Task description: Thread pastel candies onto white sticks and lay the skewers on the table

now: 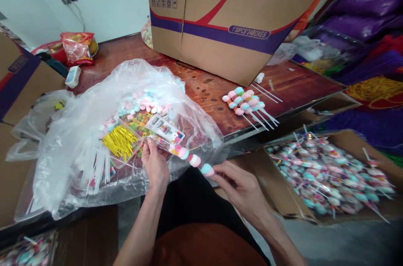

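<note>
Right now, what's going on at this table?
A person is sliding a marshmallow skewer into a clear printed sleeve. The left hand holds the sleeve's mouth; the right hand pinches the skewer's end. Unwrapped skewers lie on the table, wrapped ones fill a carton.

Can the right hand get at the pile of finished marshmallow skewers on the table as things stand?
Probably not freely: the right hand is pinching the end of a marshmallow skewer going into a clear sleeve. The path to the skewer pile looks open, with nothing between.
</note>
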`<state>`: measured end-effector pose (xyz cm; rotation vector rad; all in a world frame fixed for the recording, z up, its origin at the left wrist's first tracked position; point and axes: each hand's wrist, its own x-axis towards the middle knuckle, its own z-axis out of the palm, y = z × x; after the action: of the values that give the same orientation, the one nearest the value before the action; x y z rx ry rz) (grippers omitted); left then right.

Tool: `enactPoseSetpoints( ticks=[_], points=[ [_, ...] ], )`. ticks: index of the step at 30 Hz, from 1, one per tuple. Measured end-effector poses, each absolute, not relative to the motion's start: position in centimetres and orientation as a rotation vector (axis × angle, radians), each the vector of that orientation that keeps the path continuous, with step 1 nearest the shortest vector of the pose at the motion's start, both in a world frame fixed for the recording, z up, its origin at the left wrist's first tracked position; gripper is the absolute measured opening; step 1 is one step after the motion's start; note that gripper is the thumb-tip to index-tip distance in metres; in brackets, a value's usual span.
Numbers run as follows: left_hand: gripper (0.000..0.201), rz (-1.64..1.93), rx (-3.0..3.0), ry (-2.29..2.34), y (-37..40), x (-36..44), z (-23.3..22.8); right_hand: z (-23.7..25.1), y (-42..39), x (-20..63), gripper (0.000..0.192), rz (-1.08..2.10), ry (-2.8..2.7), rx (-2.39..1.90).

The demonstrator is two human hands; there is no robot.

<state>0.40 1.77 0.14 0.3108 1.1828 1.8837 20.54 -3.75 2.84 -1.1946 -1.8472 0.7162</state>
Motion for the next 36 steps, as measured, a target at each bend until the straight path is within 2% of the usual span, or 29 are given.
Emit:
enactPoseSetpoints(
  ticks=[10, 17, 22, 30, 36],
  points=[
    [0.036, 1.885, 0.443, 1.298, 1.6, 0.5, 0.0, 4.1, -4.1, 21.0, 0.013, 0.706, -1.895, -1.31],
    [0.036, 1.974, 0.79, 1.617, 1.1, 0.3, -0.3, 4.4, -4.2, 20.6, 0.012, 0.492, -1.939, -1.147],
    [0.043, 2.004, 0.696, 1.626, 1.2, -0.1, -0.3, 4.4, -4.3, 20.2, 0.014, 0.386, -1.936, -1.073],
    [0.036, 1.977, 0.466, 1.367, 1.6, 0.1, 0.0, 2.9, -4.2, 19.9, 0.012, 0.773, -1.806, -1.248],
    [0.031, 1.979, 0.484, 1.347, 1.5, 0.0, -0.1, 2.6, -4.1, 19.8, 0.013, 0.763, -1.766, -1.266]
  ],
)
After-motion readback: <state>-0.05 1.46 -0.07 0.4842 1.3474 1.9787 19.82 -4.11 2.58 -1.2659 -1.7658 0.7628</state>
